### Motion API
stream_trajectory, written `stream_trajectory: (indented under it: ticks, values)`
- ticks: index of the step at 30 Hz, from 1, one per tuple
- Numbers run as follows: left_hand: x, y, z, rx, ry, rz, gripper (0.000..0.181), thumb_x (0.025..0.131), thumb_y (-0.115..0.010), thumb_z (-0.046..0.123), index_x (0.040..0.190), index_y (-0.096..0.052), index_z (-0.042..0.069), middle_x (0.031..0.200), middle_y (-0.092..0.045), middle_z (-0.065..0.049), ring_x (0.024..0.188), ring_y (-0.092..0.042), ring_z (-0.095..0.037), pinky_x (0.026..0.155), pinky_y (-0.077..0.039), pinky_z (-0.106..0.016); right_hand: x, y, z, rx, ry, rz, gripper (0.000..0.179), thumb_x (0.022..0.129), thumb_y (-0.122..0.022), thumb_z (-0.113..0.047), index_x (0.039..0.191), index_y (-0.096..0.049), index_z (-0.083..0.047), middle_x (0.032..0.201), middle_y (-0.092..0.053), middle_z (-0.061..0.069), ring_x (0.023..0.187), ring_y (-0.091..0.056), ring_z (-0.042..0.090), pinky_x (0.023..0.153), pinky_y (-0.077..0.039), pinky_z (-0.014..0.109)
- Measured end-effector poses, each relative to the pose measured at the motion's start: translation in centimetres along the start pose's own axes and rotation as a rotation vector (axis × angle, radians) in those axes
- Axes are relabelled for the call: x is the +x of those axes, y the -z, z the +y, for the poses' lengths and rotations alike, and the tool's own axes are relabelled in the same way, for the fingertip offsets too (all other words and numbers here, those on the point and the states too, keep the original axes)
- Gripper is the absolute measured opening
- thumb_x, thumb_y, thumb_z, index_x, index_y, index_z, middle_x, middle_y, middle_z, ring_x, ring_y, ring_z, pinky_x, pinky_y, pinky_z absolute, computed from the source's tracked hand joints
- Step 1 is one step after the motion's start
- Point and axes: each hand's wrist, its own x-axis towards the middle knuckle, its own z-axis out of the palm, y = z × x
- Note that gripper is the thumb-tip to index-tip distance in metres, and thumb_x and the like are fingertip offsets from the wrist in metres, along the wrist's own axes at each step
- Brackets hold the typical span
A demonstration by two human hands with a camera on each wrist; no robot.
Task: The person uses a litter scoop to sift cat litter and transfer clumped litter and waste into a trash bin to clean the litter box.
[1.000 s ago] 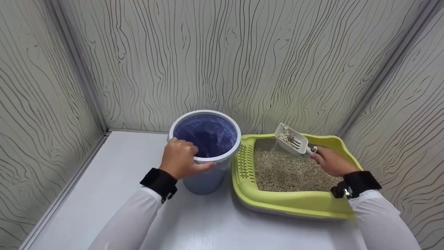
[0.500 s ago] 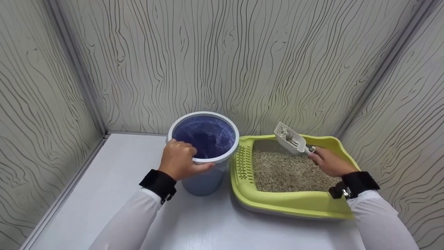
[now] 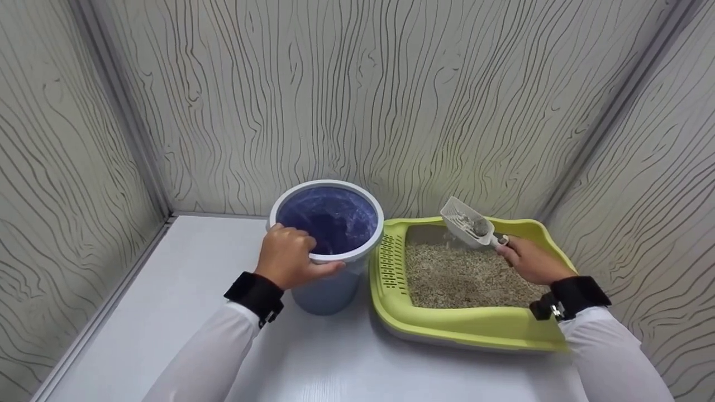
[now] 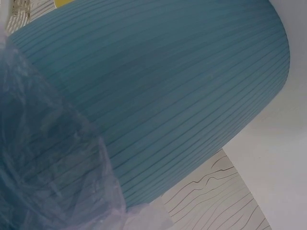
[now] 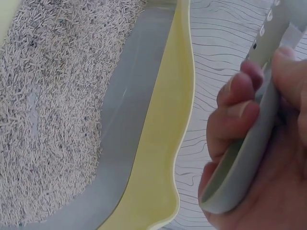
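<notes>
My left hand [image 3: 287, 255] grips the near left rim of a blue trash bin [image 3: 327, 293], fingers over the edge and thumb along the outside. A thin plastic bag [image 4: 57, 143] lines the bin and hangs over its outside in the left wrist view. With my right hand [image 3: 533, 259] I hold a white slotted litter scoop [image 3: 468, 223] by its handle [image 5: 244, 158], fingers wrapped round it. The scoop is above the far side of the litter box, with a greyish clump [image 3: 480, 226] and some litter in it. Below, pellet litter [image 3: 469, 273] fills the box.
The yellow-green litter box [image 3: 475, 324] stands close to the right of the bin, its perforated ledge [image 3: 392, 259] on the bin side. Both stand on a white tabletop [image 3: 184, 279]. Patterned panels [image 3: 357, 100] enclose the back and sides.
The clump has slid down the scoop towards the handle, and less loose litter lies in it. Some grains fall below the scoop. My left hand keeps its grip on the bin.
</notes>
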Motion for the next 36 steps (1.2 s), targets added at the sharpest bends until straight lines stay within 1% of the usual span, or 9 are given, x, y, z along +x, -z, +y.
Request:
stream_trajectory:
  ticks: [4, 6, 10, 13, 16, 20, 27, 33, 36]
  values:
    - [-0.1, -0.1, -0.1, 0.003, -0.007, 0.023, 0.074, 0.072, -0.063, 0.09, 0.058, -0.06, 0.017, 0.062, -0.064, 0.003, 0.065, -0.061, -0.021, 0.077, -0.049, -0.045, -0.1, -0.2, 0.1, -0.115, 0.001, 0.028, 0.022, 0.105, -0.06, -0.018, 0.086, -0.054, -0.008, 0.072, -0.047, -0.003, 0.06, -0.041, 0.004, 0.058, -0.037, 0.025]
    - [-0.1, -0.1, -0.2, 0.0, -0.008, 0.027, 0.074, 0.072, -0.063, 0.09, 0.057, -0.059, 0.017, 0.062, -0.063, 0.003, 0.065, -0.061, -0.022, 0.076, -0.049, -0.045, -0.2, -0.3, 0.0, -0.159, -0.017, 0.024, 0.024, 0.103, -0.064, -0.021, 0.084, -0.053, -0.01, 0.071, -0.047, -0.003, 0.061, -0.042, 0.007, 0.059, -0.037, 0.026]
    - [0.0, 0.0, -0.1, -0.005, -0.001, 0.016, 0.074, 0.072, -0.063, 0.09, 0.059, -0.061, 0.017, 0.063, -0.065, 0.003, 0.067, -0.062, -0.022, 0.079, -0.05, -0.046, -0.1, -0.6, -0.1, -0.19, -0.054, -0.006, 0.023, 0.099, -0.069, -0.024, 0.085, -0.056, -0.011, 0.072, -0.05, -0.003, 0.064, -0.046, 0.011, 0.06, -0.038, 0.029]
    - [0.0, 0.0, 0.0, -0.009, 0.002, 0.003, 0.073, 0.073, -0.063, 0.089, 0.06, -0.063, 0.017, 0.065, -0.066, 0.003, 0.068, -0.064, -0.022, 0.08, -0.05, -0.046, 0.0, -0.8, -0.1, -0.198, -0.049, -0.007, 0.023, 0.099, -0.07, -0.026, 0.085, -0.057, -0.012, 0.071, -0.051, -0.004, 0.063, -0.047, 0.011, 0.059, -0.039, 0.03]
    - [0.1, 0.0, 0.0, -0.008, 0.002, -0.007, 0.073, 0.073, -0.063, 0.089, 0.061, -0.063, 0.017, 0.065, -0.067, 0.003, 0.067, -0.064, -0.022, 0.08, -0.05, -0.046, 0.1, -0.9, 0.0, -0.197, -0.019, 0.0, 0.024, 0.099, -0.069, -0.024, 0.083, -0.056, -0.013, 0.07, -0.049, -0.004, 0.061, -0.045, 0.01, 0.059, -0.038, 0.029]
    - [0.1, 0.0, 0.1, -0.005, 0.001, -0.008, 0.073, 0.073, -0.062, 0.09, 0.061, -0.063, 0.017, 0.065, -0.067, 0.003, 0.066, -0.063, -0.021, 0.079, -0.05, -0.045, 0.2, -1.2, 0.1, -0.178, -0.002, -0.028, 0.023, 0.103, -0.064, -0.023, 0.084, -0.057, -0.012, 0.07, -0.047, -0.005, 0.062, -0.044, 0.009, 0.06, -0.038, 0.028]
    - [0.0, 0.0, 0.0, -0.007, 0.0, -0.006, 0.074, 0.073, -0.062, 0.09, 0.062, -0.064, 0.017, 0.065, -0.066, 0.003, 0.066, -0.063, -0.021, 0.079, -0.05, -0.045, 0.2, -1.7, 0.2, -0.157, -0.017, -0.096, 0.025, 0.108, -0.055, -0.025, 0.092, -0.062, -0.008, 0.074, -0.05, -0.004, 0.064, -0.042, 0.009, 0.062, -0.036, 0.028]
    - [0.1, 0.0, 0.0, -0.009, 0.001, 0.015, 0.073, 0.072, -0.064, 0.089, 0.059, -0.06, 0.017, 0.062, -0.064, 0.004, 0.065, -0.062, -0.021, 0.078, -0.049, -0.044, 0.0, -1.9, 0.0, -0.195, -0.023, -0.09, 0.027, 0.107, -0.056, -0.025, 0.086, -0.056, -0.009, 0.072, -0.045, -0.004, 0.064, -0.042, 0.012, 0.061, -0.035, 0.03]
    - [0.0, -0.1, 0.0, -0.012, 0.0, 0.024, 0.073, 0.071, -0.065, 0.089, 0.057, -0.057, 0.017, 0.06, -0.061, 0.003, 0.064, -0.06, -0.022, 0.076, -0.048, -0.044, 0.0, -1.9, 0.0, -0.191, -0.028, -0.083, 0.025, 0.107, -0.057, -0.023, 0.086, -0.056, -0.008, 0.072, -0.046, -0.004, 0.064, -0.043, 0.013, 0.061, -0.036, 0.031]
